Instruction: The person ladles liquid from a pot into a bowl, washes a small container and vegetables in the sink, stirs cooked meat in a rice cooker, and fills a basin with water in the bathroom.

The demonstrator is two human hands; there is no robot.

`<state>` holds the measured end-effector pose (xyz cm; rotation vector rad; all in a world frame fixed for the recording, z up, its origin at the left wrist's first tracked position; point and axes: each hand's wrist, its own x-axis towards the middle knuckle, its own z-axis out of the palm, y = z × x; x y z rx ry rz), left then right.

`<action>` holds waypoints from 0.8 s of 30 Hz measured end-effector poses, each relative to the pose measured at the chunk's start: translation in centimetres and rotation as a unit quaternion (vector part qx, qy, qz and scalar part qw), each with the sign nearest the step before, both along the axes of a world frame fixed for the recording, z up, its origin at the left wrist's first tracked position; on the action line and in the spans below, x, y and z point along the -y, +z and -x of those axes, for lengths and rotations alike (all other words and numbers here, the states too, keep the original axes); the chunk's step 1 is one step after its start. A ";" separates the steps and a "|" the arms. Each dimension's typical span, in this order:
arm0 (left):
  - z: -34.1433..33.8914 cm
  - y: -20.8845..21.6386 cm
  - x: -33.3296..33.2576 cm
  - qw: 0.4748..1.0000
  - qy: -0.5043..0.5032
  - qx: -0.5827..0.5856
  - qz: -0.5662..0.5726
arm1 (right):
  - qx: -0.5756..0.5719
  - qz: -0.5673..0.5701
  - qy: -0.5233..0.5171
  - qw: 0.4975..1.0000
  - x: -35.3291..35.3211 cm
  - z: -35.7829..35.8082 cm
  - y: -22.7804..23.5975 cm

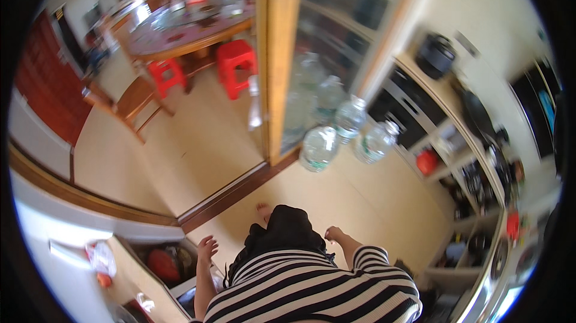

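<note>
My left hand (207, 247) is raised at my left side, fingers apart and slightly bent, with nothing in it. It is nearest to the low wooden counter and its open compartment (165, 263). My right hand (332, 235) hangs at my right side beside my dark shorts (288, 227). Its fingers are loosely bent, partly turned from view, and no object shows in them. On the floor ahead to the right stand several large clear plastic bottles, among them a front bottle (318, 149) and a right-hand bottle (377, 142). Both hands are apart from them.
A sliding glass door (336, 41) with a wooden frame stands ahead, above a dark floor track (222, 200). Beyond are a round table (192, 38), red stools (236, 65) and a wooden chair (132, 104). Shelving with a black cooker (436, 55) runs along the right.
</note>
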<state>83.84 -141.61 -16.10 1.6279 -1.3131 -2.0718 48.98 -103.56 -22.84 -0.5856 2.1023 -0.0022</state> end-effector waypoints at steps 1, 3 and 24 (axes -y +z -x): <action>0.7 0.5 1.2 1.000 -0.008 -0.002 -0.014 | 0.010 -0.005 0.000 1.000 1.7 0.9 -0.5; 0.5 -0.4 3.6 0.999 0.011 0.016 -0.026 | 0.029 -0.019 0.007 0.999 6.6 3.6 -1.3; -4.5 -11.0 31.7 0.958 0.145 0.244 0.034 | 0.189 0.303 0.083 0.930 85.6 10.0 4.7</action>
